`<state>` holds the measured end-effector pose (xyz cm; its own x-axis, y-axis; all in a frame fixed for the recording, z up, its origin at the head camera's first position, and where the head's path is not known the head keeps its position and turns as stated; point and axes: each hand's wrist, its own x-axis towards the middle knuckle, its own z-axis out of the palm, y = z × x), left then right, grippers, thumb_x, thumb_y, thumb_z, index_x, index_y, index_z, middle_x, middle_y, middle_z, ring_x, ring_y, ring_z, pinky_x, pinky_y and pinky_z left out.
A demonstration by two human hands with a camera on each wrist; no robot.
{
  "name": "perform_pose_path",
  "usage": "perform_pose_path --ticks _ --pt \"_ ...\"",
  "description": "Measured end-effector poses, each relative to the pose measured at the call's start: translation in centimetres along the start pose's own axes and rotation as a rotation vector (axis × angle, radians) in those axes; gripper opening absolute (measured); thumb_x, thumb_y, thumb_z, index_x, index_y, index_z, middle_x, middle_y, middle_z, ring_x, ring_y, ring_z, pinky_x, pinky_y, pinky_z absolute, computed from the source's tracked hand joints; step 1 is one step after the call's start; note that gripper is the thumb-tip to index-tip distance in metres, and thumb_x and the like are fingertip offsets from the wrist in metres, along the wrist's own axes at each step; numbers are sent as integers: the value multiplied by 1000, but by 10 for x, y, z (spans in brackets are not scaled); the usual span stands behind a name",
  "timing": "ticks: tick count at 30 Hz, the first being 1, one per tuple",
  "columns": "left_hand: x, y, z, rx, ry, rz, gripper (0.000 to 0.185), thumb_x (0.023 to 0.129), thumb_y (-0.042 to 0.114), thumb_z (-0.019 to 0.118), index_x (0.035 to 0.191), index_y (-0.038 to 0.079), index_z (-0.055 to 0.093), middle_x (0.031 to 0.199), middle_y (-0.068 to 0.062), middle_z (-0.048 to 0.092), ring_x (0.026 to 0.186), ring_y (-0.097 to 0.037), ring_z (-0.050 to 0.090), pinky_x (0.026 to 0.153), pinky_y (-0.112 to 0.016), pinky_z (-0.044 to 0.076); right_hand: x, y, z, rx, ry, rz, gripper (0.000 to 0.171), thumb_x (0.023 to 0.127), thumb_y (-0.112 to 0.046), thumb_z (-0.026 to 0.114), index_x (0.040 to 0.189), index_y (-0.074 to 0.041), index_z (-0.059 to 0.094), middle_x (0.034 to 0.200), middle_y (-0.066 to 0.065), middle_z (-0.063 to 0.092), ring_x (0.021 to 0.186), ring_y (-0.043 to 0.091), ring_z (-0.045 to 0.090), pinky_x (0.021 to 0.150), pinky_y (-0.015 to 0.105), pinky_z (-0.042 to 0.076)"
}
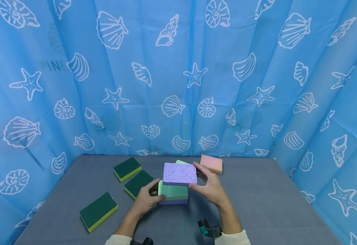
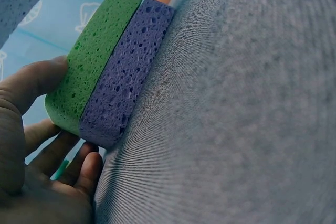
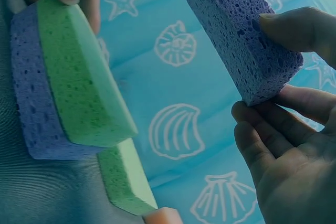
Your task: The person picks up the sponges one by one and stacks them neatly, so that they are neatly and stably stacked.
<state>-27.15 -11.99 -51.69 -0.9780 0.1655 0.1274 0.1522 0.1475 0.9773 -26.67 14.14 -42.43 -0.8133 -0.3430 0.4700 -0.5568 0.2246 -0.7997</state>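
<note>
Cream sleeves, dark teal-accented wrist straps.

Bare counter lies open to the right of the stacked sponges. On the left, three dark green sponges crowd the way. Behind the stack, a pink sponge and the curtain close the far edge.

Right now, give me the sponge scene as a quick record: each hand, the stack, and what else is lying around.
right hand: holds purple sponge above the stack
left hand: steadies green sponge at its edge
stack: green sponge on a lower purple sponge, on grey table
behind stack: pale green sponge, pink sponge
left side: three dark green scrub sponges
</note>
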Motion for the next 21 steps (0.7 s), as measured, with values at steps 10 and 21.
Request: perform_pose_path --ticks 10,21 --pt "-1 0 0 28 7 21 72 82 15 79 143 -1 44 128 -19 56 113 -32 53 93 -48 43 3 24 16 35 -41 86 74 80 -4 79 142 8 40 139 21 46 127 34 46 102 41 36" --pt "0 -3 0 60 17 25 76 79 16 82 142 -2 44 128 -18 56 114 -32 52 94 -51 41 0 15 22 7 -53 95 69 80 2 75 138 13 41 135 29 47 124 42 46 99 50 37"
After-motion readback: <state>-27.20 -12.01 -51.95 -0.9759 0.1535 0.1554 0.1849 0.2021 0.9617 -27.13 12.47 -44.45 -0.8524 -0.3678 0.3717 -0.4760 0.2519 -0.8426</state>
